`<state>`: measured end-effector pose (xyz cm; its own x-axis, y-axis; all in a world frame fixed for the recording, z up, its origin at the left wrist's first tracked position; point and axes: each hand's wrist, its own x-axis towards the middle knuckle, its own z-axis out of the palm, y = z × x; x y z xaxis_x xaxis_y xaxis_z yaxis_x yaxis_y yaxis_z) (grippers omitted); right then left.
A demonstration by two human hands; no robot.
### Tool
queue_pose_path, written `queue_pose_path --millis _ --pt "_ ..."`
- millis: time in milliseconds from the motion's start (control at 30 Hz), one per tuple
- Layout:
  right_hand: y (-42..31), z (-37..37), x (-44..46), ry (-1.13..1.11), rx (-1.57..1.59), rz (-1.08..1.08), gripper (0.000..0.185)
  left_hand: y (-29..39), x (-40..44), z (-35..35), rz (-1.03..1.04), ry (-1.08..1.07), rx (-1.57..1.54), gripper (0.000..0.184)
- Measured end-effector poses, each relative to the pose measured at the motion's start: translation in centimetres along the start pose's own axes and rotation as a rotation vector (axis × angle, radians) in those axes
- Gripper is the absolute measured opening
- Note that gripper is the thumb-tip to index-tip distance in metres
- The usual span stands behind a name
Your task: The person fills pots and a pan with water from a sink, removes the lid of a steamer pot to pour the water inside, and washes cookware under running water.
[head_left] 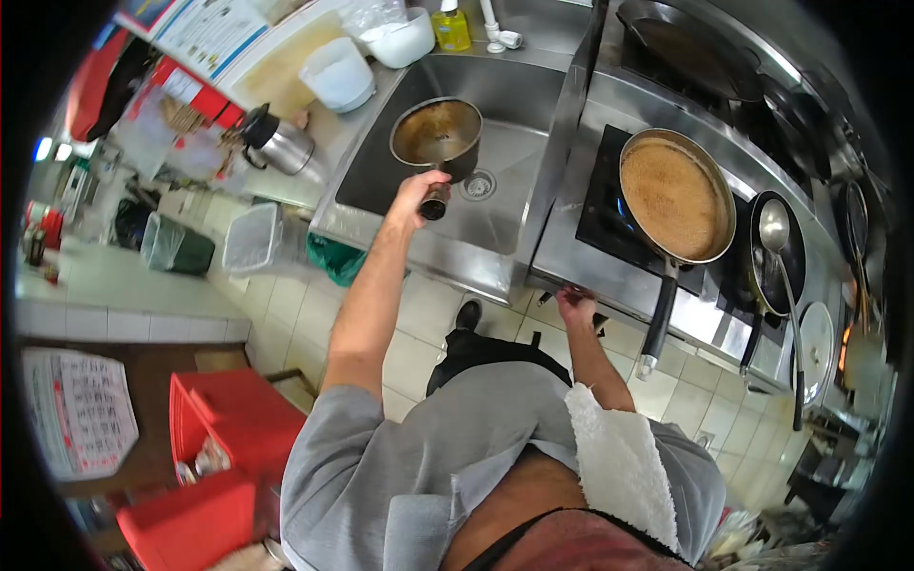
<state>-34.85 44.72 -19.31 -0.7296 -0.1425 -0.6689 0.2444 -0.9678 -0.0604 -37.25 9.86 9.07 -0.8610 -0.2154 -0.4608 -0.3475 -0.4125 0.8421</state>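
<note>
My left hand (pixel 419 198) is closed around the handle of a saucepan (pixel 437 133) with brown stains inside, held over the steel sink (pixel 502 86). Under the stove's front edge, my right hand (pixel 575 305) is closed at a dark stove knob (pixel 599 324); its fingertips are partly hidden. Close by on the stove sits a frying pan (pixel 672 200) full of foamy brown liquid, its handle (pixel 659 319) pointing toward me. A small blue flame shows at the left edge of this pan.
Right of the frying pan, a ladle (pixel 784 276) lies across a dark pan (pixel 767 224). A steel jug (pixel 276 140), white tubs (pixel 338 74) and a yellow soap bottle (pixel 451 27) stand around the sink. Red bins (pixel 233 419) are on my left.
</note>
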Motion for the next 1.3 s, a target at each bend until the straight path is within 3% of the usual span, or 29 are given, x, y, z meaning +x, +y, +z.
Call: queue_pose_path --millis 67,100,167,233,300,333,400,467,500,533,567,600,667,700,733,767,800,833,867,900,933,1000,1100,1200,1267,1300 --pt "-1.2 1.2 0.2 0.089 0.103 0.178 0.014 -0.8 5.3 -0.5 -0.094 0.040 0.015 0.013" --pt "-1.8 -0.4 3.5 0.172 0.024 0.125 0.011 -2.0 8.4 -1.4 -0.124 -0.003 0.020 0.012" --pt "-0.2 3.2 0.3 0.247 0.072 0.076 0.011 -3.6 13.7 -2.9 -0.222 -0.137 0.003 0.011" --pt "0.0 2.7 -0.2 0.004 0.071 0.109 0.015 -4.8 16.3 -2.8 -0.233 -0.200 -0.006 0.014" --pt "-0.6 -0.5 0.2 -0.405 0.055 0.229 0.028 -6.7 18.6 -3.3 -0.283 -0.235 0.008 0.012" --pt "0.2 -0.4 -0.6 -0.401 0.063 0.211 0.028 -7.9 20.1 -3.6 -0.300 -0.238 -0.035 0.012" --pt "1.3 0.5 -3.6 0.208 -0.004 -0.145 0.040 -9.7 22.3 -4.3 -0.327 -0.262 -0.069 0.011" --pt "0.4 0.7 -7.8 0.371 -0.004 -0.293 0.054 -10.8 24.0 -4.7 -0.284 -0.307 0.121 0.014" --pt "-1.6 -1.6 -10.0 0.292 -0.014 -0.419 0.059 -12.0 25.4 -4.8 -0.207 -0.131 0.423 0.027" --pt "-3.8 -3.6 -11.7 0.209 -0.026 -0.545 0.063 -11.4 25.6 -3.6 -0.215 -0.150 0.426 0.027" --pt "-4.8 -2.4 -14.7 0.313 -0.097 -0.815 0.064 -9.7 25.4 -1.8 0.195 0.129 0.854 0.036" --pt "-9.2 -5.1 -15.9 0.392 -0.075 -0.847 0.064 -7.8 24.9 0.1 0.633 0.418 1.246 0.045" --pt "-11.9 -2.7 -21.6 -0.057 -0.261 -0.960 0.072 -2.2 28.0 4.4 0.795 0.162 1.047 0.060" --pt "-11.4 2.1 -24.4 0.191 -0.409 -1.007 0.071 -0.1 30.4 7.0 0.811 0.123 0.838 0.063" --pt "-10.9 7.1 -25.8 0.448 -0.549 -1.037 0.071 3.0 32.3 9.4 0.672 0.105 0.797 0.060" --pt "-11.5 9.2 -26.4 0.322 -0.697 -0.973 0.072 4.0 36.3 11.1 0.632 0.066 0.621 0.058" --pt "-11.9 10.8 -26.7 0.191 -0.842 -0.896 0.072 5.2 37.9 12.9 0.748 0.108 0.471 0.056" --pt "-11.5 12.9 -26.7 0.180 -0.917 -0.796 0.070 5.8 41.3 14.1 0.682 0.100 0.384 0.058" --pt "-10.6 15.2 -26.5 0.166 -0.991 -0.696 0.068 6.6 41.7 15.9 0.590 0.281 0.241 0.057" --pt "-9.6 17.6 -26.3 0.139 -1.110 -0.585 0.063 8.8 40.1 16.6 0.387 0.139 0.048 0.056" --pt "-9.1 18.9 -25.9 0.137 -1.124 -0.463 0.055 8.7 43.5 17.7 0.385 0.268 -0.076 0.052" --pt "-8.0 20.8 -25.6 0.196 -1.177 -0.271 0.049 11.5 41.6 19.1 0.180 0.204 -0.245 0.050" --pt "-6.1 20.4 -24.3 0.055 -0.953 -0.222 0.046 13.8 41.9 20.5 -0.006 0.324 -0.368 0.040" --pt "-4.0 19.1 -23.1 -0.078 -0.726 -0.222 0.039 14.1 42.6 20.5 -0.053 0.399 -0.435 0.034" --pt "-2.7 18.3 -22.1 -0.153 -0.601 -0.253 0.039 12.5 44.8 19.3 -0.017 0.352 -0.413 0.029" --pt "-2.1 18.0 -21.8 -0.181 -0.549 -0.253 0.040 11.0 47.4 18.1 0.056 0.079 -0.672 0.026"
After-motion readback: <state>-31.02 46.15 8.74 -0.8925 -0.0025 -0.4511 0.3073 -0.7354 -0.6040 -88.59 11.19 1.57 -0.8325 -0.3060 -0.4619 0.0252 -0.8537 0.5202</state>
